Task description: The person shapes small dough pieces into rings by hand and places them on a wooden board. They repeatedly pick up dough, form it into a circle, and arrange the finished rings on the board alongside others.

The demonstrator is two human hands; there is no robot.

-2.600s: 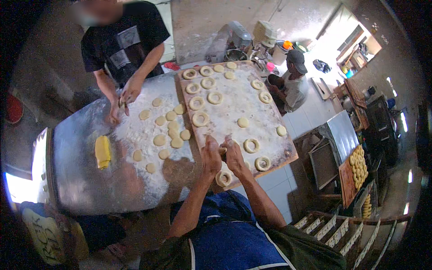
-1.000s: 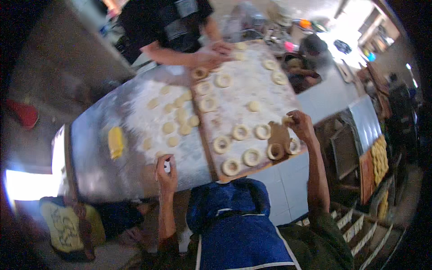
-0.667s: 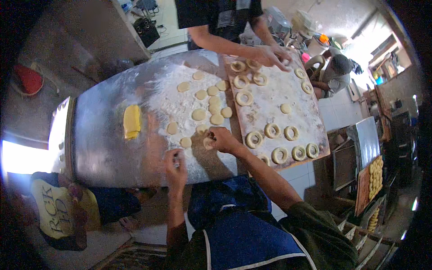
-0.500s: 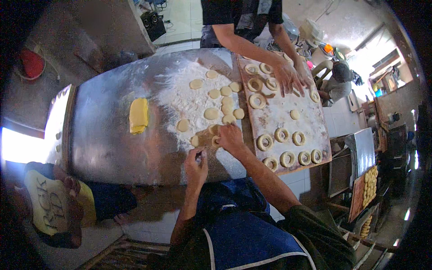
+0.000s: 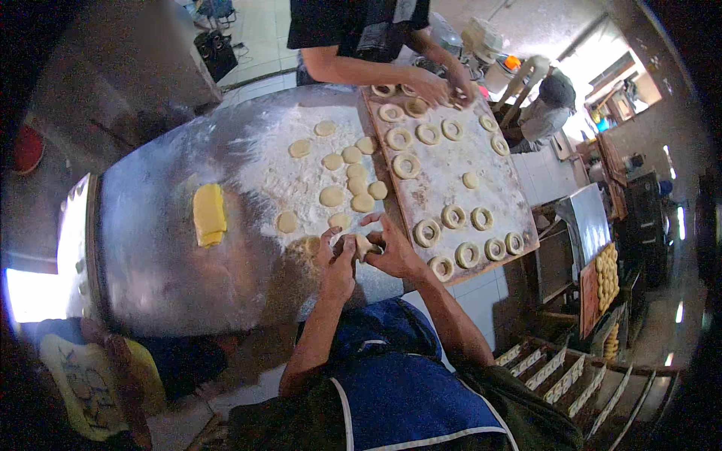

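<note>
Close together at the table's near edge, my two hands work on one small piece of pale dough (image 5: pixel 362 246). My left hand (image 5: pixel 338 264) grips it from the left, with thumb and fingers bent around it. From the other side my right hand (image 5: pixel 396 254) pinches the same dough; the fingers hide part of its shape. Just beyond the fingertips lies a flat dough round (image 5: pixel 340 221). Several more dough rounds (image 5: pixel 332 197) are spread over the floured patch (image 5: pixel 274 169) of the metal table.
To the right, a floured wooden board (image 5: pixel 444 192) bears several dough rings (image 5: pixel 426 233) and one uncut round (image 5: pixel 471 180). A co-worker's hands (image 5: pixel 444 89) are over its far end. A yellow block (image 5: pixel 210 216) sits on the table's left. Slatted racks (image 5: pixel 579 383) stand lower right.
My left hand, earlier apart and pinched, has joined my right hand. The right has come off the tabletop, and both now hold a dough piece. The co-worker's hands moved toward the board's far edge.
</note>
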